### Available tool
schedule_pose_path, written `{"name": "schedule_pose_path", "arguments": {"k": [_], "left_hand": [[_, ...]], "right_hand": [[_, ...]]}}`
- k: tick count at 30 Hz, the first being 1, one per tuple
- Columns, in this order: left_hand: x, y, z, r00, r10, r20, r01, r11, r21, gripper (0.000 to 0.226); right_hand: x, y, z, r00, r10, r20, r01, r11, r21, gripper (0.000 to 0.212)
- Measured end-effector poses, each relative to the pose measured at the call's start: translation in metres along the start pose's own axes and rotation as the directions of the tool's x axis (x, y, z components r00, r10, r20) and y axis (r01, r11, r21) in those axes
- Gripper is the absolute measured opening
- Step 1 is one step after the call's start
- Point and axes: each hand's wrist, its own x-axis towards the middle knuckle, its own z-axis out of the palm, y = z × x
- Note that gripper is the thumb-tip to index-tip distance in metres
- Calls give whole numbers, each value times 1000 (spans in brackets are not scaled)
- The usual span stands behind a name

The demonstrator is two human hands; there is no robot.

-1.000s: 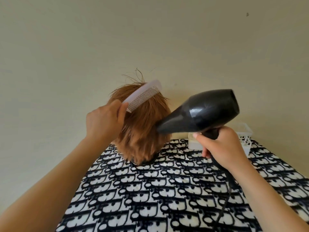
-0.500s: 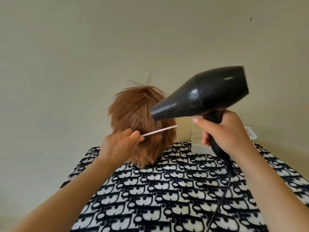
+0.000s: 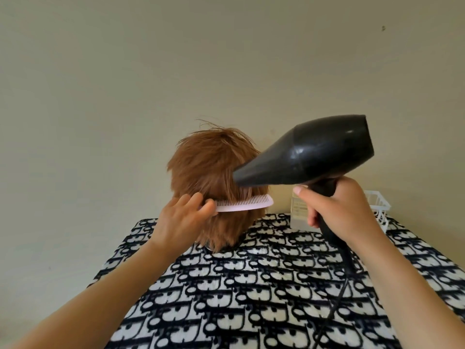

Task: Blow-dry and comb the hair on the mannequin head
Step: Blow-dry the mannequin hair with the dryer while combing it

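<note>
Biggest thing here is the plain beige wall (image 3: 125,84), then the black-and-white patterned cloth (image 3: 251,298) over the table, with both bare forearms reaching in over it from the bottom corners. The mannequin head (image 3: 208,167) stands upright near the cloth's far edge, a bit left of centre. The back of its reddish-brown hair faces the camera and a few strands stick up on top. The black hair dryer (image 3: 314,154) is up at head height on the right, nozzle tilted down-left and right against the hair. The right hand (image 3: 337,207) is wrapped tight round the dryer's handle. The left hand (image 3: 181,217) comes in from the lower left, fingers pinching one end of the pink comb (image 3: 249,203). The comb lies about level across the lower hair, teeth up, with strands hanging over them just under the nozzle. Room-wise, it's open air left of and above the head, and the cloth's left edge slants away under the left forearm. Behind the right hand, a cream slatted box (image 3: 299,212) and a white wire basket (image 3: 377,205) sit by the far edge. The dryer's cord (image 3: 334,303) trails down the cloth beside the right forearm.
</note>
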Motion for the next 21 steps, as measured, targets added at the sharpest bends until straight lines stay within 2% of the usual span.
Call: {"name": "schedule_pose_path", "arguments": {"k": [3,6,8,11,14,18,20,21], "left_hand": [[0,-1,-1,999,1,35,0,999,-36,33],[0,0,-2,992,-70,107,90,978,-186,37],[1,2,-1,987,-55,153,94,961,-262,40],[2,6,-3,995,6,104,13,983,-183,38],[1,5,-3,997,64,39,-62,997,-54,9],[-12,12,7,964,232,133,-222,971,-89,14],[-15,18,8,968,178,175,-162,981,-105,7],[-15,19,9,977,129,169,-110,987,-119,18]], "right_hand": [[-3,3,-2,1000,11,-19,-11,1000,-17,37],[-4,5,-4,1000,18,-16,-18,1000,14,41],[-5,7,-6,999,12,-40,-12,1000,-3,41],[-5,9,-9,999,18,-28,-17,1000,20,46],[-7,12,-10,999,27,-44,-25,999,27,47],[-8,14,-14,997,77,19,-79,991,108,49],[-7,17,-15,997,69,-20,-67,995,77,51],[-7,19,-16,997,66,-31,-64,996,68,51]]}}
